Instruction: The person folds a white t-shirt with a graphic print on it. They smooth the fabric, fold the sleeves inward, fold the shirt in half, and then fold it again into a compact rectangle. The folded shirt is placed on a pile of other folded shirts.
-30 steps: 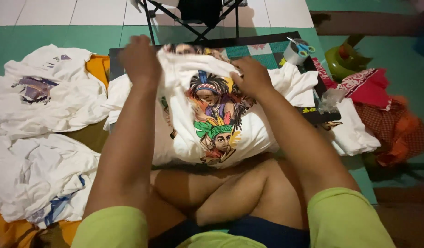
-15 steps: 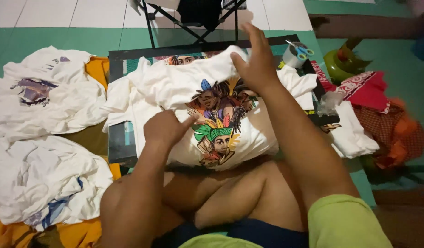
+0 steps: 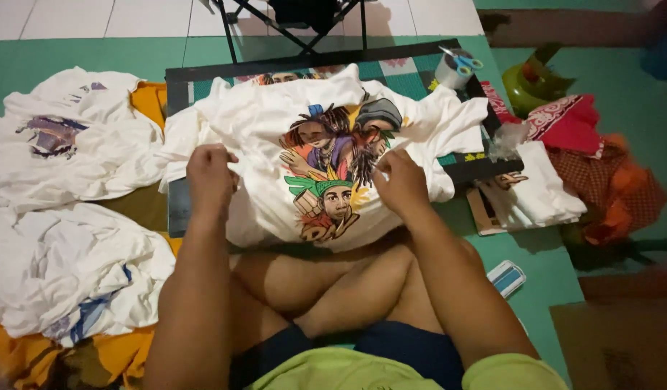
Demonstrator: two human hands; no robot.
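A white t-shirt (image 3: 261, 123) with a colourful print of faces lies spread over a dark-framed board (image 3: 203, 72) on the floor in front of my crossed legs. My left hand (image 3: 209, 177) pinches the shirt's cloth near its left side. My right hand (image 3: 400, 182) grips the cloth just right of the print. Both hands sit at the shirt's near half, close to my knees.
Piles of white printed shirts (image 3: 66, 144) and orange cloth (image 3: 149, 101) lie at the left. A tape roll with scissors (image 3: 456, 66), a green pot (image 3: 532, 83), red and orange cloths (image 3: 586, 137), folded white cloth (image 3: 539, 191) and a small blue-white pack (image 3: 507, 278) lie at the right. A folding stand (image 3: 297, 18) is behind.
Both hands came back from the shirt's far edge toward my knees. The shirt now lies flatter, with more of the print showing.
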